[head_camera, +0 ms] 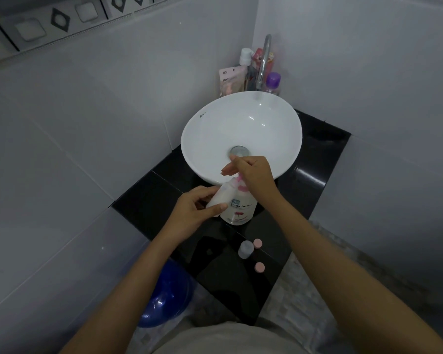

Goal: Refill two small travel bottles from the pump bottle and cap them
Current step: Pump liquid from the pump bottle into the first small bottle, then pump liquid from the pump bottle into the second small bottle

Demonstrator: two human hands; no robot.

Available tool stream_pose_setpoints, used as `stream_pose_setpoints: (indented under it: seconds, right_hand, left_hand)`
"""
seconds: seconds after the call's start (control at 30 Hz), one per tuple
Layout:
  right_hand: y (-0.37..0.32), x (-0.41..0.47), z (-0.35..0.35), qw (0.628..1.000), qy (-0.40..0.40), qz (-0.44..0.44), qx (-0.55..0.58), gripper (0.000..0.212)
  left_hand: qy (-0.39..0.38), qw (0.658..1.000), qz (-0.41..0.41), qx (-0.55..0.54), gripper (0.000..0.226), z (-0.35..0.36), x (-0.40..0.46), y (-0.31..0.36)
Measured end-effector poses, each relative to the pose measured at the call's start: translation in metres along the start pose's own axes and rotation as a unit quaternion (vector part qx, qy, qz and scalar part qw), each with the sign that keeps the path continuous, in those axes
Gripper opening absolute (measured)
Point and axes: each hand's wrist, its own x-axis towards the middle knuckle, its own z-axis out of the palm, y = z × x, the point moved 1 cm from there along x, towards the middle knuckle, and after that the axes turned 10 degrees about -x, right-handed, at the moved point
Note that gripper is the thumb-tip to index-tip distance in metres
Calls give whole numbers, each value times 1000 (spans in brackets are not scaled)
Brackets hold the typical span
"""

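The white pump bottle (238,208) with a pink pump stands on the black counter (149,200) just in front of the basin. My right hand (251,172) rests on top of the pump head, fingers curled over it. My left hand (197,208) holds a small white travel bottle (221,196) tilted, with its mouth up against the pump's nozzle. A second small travel bottle (246,249) stands uncapped nearer to me on the counter. Two pink caps lie beside it, one (258,243) to its right and one (259,267) closer to me.
A white round basin (210,129) with a metal drain fills the counter's far side, with a chrome tap (264,60) behind it. Toiletries crowd the corner by the tap, among them a purple-capped bottle (273,83). A blue basin (164,297) sits on the floor at the left.
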Motion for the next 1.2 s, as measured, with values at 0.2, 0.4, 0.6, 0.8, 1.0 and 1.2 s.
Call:
stream_pose_setpoints:
  seconds: [0.2,0.4,0.6,0.8,1.0,1.2]
  right_hand:
    - [2,2,1,999,16,-23,22,35]
    - [5,3,1,999,15,-39,35,33]
    - [6,4,3,998,14,-40,44,34]
    - [7,5,3,998,15,-38,52,35]
    - [8,5,3,998,13,-29,53,36]
    - [9,5,3,998,15,-37,47,35]
  left_hand:
    - [7,1000,16,14,43,1,0,-5]
    - [42,998,3,-49,45,-1,-9,-4]
    - [56,998,-40,11,42,0,-18,-35]
    - [57,985,-124,103,46,12,-25,-98]
    - [18,979,-132,154,34,16,-31,-123]
    - [12,978,-129,165,37,18,-33,-126]
